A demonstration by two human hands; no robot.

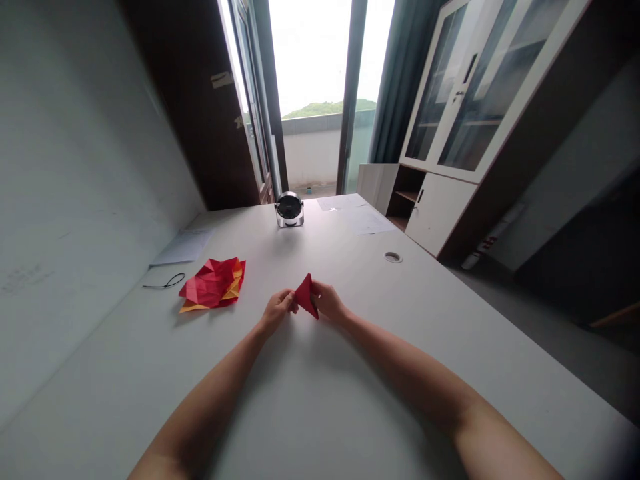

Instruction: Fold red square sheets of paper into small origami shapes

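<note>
Paper [306, 295], red, folded, at middle of white table [320, 387]; left hand [280, 306] pinching left corner, right hand [327, 301] gripping right edge. Creased red-orange sheets [211, 283] to left, tape roll [398, 260] far right.

Over the counter [320, 400], the paper [306, 295] is between the left hand [279, 309] and right hand [329, 301]. Left lie the sheets [210, 285], then the cord [165, 286], with a page [183, 247] behind it. Beyond the hands stands the fan [289, 207], documents [373, 222] to its right, the tape [399, 259] nearer; the cabinet [443, 207] is past the counter's right edge.
</note>
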